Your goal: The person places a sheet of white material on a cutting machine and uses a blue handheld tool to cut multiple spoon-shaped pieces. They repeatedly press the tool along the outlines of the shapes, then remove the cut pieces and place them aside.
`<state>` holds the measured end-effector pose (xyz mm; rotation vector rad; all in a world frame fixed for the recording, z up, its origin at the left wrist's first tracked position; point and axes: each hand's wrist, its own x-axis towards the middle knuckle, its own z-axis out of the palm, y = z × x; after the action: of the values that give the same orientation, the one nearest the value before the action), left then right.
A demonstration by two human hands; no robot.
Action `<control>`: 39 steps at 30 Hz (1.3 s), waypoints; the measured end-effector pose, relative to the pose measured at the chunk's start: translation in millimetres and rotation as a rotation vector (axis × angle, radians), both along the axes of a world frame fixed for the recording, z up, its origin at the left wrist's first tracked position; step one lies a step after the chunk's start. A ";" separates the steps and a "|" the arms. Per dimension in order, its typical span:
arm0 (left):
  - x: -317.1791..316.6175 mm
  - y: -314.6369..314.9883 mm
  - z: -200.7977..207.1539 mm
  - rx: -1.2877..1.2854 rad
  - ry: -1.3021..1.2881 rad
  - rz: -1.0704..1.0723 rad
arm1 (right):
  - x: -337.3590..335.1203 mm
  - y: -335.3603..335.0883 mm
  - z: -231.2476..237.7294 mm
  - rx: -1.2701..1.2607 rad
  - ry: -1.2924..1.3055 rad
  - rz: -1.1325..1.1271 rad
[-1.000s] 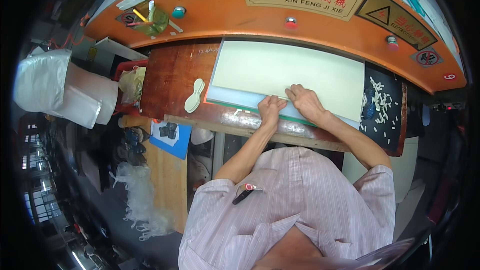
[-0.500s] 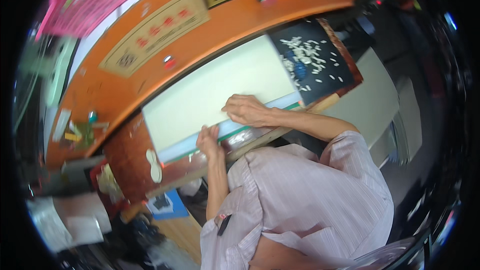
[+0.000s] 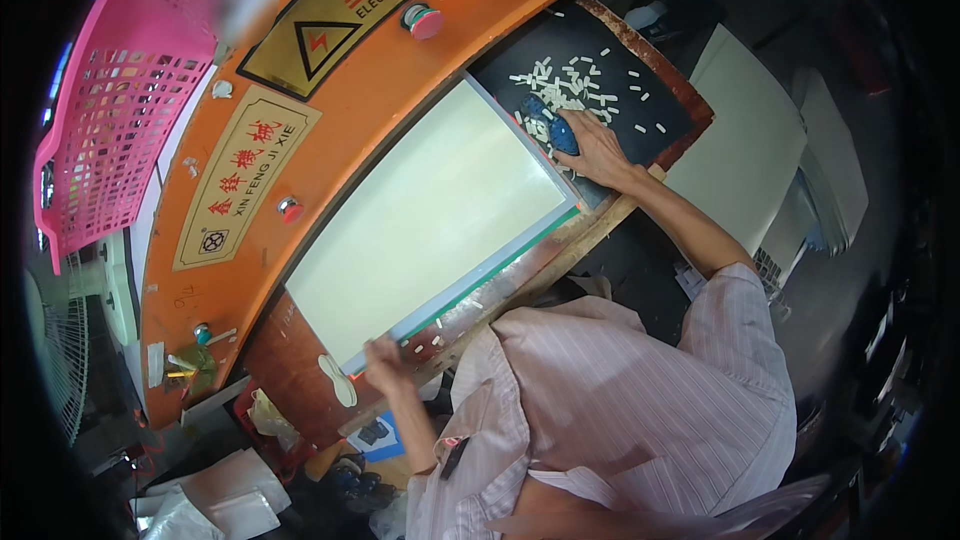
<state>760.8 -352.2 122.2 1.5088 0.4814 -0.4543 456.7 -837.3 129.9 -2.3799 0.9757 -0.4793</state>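
Observation:
A large cream sheet (image 3: 430, 210) lies on a board with a pale blue border and green edge, under the orange machine front. My right hand (image 3: 597, 150) is at the sheet's far right end, its fingers closed around a small dark blue lumpy object (image 3: 563, 135) whose kind I cannot make out. Touching distance from it is a second blue piece (image 3: 535, 106). Many small white strips (image 3: 590, 90) lie scattered around them on a black surface (image 3: 660, 105). Down at the sheet's near left corner is my left hand (image 3: 388, 370), its fingers smeared by motion.
Red push buttons (image 3: 422, 22) and warning plates stick to the orange machine front (image 3: 370, 70). A pink basket (image 3: 130, 100) stands upper left, a fan (image 3: 60, 340) below it. A white sole-shaped piece (image 3: 338, 380) lies left of the sheet. Large pale sheets (image 3: 750, 130) lie at right.
My right hand has left the near edge of the cream sheet and moved right onto the blue object. My left hand has slid left and down to the sheet's corner. The view has turned.

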 end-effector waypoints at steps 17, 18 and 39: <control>107.0 95.1 25.7 0.340 -0.236 -0.481 | 65.5 120.8 59.7 0.008 -0.085 0.017; 109.7 96.6 26.0 0.337 -0.244 -0.507 | 68.5 119.8 61.5 -0.061 -0.146 0.052; 115.3 96.8 24.6 0.315 -0.254 -0.650 | 118.9 20.9 97.5 0.181 0.466 0.590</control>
<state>876.1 -255.3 146.8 1.9942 -0.1643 -0.6970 575.6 -816.4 227.4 -2.4965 0.4149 0.3799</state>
